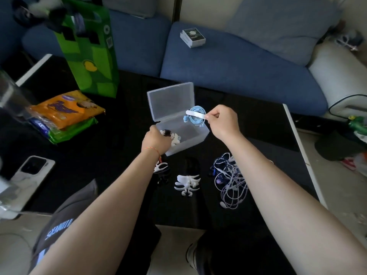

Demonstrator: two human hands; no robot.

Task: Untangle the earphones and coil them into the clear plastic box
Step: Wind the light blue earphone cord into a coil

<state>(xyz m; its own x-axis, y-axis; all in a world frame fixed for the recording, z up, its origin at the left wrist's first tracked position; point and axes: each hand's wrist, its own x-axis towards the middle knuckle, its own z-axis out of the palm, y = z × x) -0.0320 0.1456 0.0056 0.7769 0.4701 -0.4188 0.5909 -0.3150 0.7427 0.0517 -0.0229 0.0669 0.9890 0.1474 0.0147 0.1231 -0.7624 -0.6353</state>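
The clear plastic box stands open in the middle of the black table, its lid tilted up behind it. My right hand pinches the white strap of a coiled light-blue earphone, which hangs over the box's right end. My left hand reaches into the box's left end, fingers among white and dark coiled earphones; whether it grips one is hidden. A tangle of white, purple and blue earphones lies on the table below my right forearm.
White fishbone-shaped cord winders lie near the table's front, another partly under my left wrist. Snack packets and a green bag stand at the left, a phone at the front left. A blue sofa with a small box runs behind.
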